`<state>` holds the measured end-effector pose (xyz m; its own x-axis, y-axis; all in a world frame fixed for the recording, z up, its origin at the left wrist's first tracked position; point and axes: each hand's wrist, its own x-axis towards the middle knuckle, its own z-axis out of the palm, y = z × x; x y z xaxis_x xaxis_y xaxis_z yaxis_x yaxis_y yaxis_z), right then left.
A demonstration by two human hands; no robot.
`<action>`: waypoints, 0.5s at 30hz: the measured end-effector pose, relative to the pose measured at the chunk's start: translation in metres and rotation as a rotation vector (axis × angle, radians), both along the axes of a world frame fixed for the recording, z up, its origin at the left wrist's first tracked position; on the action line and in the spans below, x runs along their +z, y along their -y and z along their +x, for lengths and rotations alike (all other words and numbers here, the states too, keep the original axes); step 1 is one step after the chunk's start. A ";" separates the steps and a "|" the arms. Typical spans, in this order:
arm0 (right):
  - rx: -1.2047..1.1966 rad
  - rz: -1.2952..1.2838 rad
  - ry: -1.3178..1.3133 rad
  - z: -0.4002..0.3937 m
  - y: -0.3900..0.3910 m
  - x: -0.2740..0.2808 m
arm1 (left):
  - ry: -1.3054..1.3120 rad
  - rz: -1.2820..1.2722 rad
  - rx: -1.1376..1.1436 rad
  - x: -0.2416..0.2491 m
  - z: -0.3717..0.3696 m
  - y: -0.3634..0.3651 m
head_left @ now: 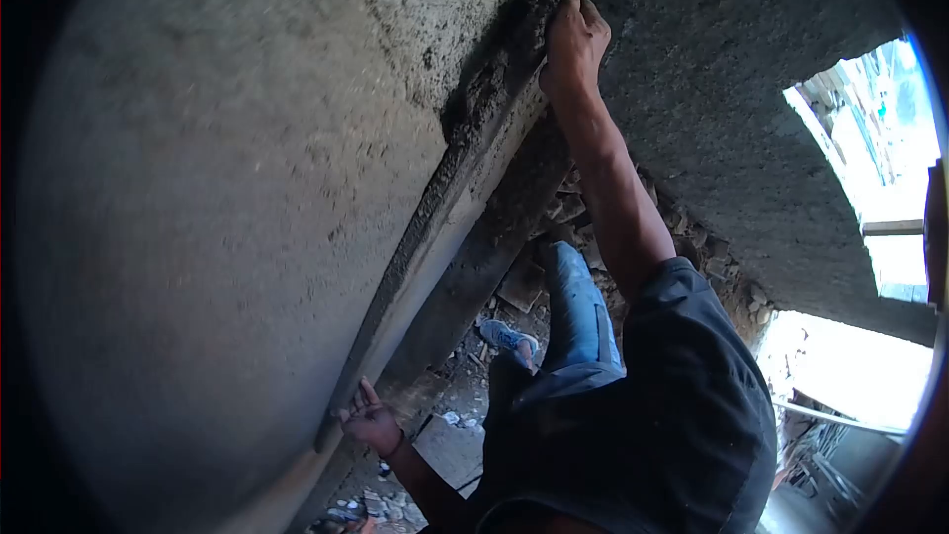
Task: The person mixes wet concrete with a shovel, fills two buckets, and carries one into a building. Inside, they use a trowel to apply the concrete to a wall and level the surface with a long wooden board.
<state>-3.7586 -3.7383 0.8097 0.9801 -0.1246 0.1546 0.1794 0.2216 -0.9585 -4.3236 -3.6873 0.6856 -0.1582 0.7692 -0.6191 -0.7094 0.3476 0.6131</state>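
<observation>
A long, straight board (435, 237) lies slantwise against the plastered wall (217, 218), with wet grey mortar (484, 99) heaped along its upper stretch. My right hand (575, 44) is closed round the board's far upper part, arm stretched out. Near its lower end, my left hand (371, 425) holds the board's edge, some fingers extended and the palm partly turned up. Rough, fresh-looking mortar (425, 20) covers the wall above the upper part of the board, while the plaster farther left is smoother.
A second rough grey wall (732, 119) stands to the right, with bright openings (880, 148) in it. Rubble and broken bricks (524, 282) litter the ground by my leg (578, 307) and shoe (506, 336). A flat slab (450, 450) lies below my left hand.
</observation>
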 end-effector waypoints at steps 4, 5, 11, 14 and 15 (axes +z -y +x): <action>0.043 -0.031 -0.157 0.000 0.007 -0.042 | -0.053 -0.009 0.073 -0.009 -0.004 -0.006; 0.064 -0.078 -0.198 -0.006 0.009 -0.067 | -0.049 0.004 0.078 -0.015 -0.004 -0.006; 0.234 -0.043 -0.494 0.007 0.019 -0.328 | 0.158 -0.094 -0.070 -0.152 -0.035 -0.021; 0.183 -0.115 -0.662 -0.022 0.028 -0.370 | 0.158 -0.043 -0.172 -0.210 -0.046 -0.022; 0.164 -0.112 -0.676 -0.025 0.031 -0.406 | 0.145 -0.050 -0.190 -0.222 -0.046 -0.025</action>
<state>-3.7833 -3.7692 0.4037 0.8706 0.0141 -0.4919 -0.4911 0.0878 -0.8667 -4.3700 -3.6627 0.4631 0.0795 0.7442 -0.6632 -0.7080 0.5106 0.4880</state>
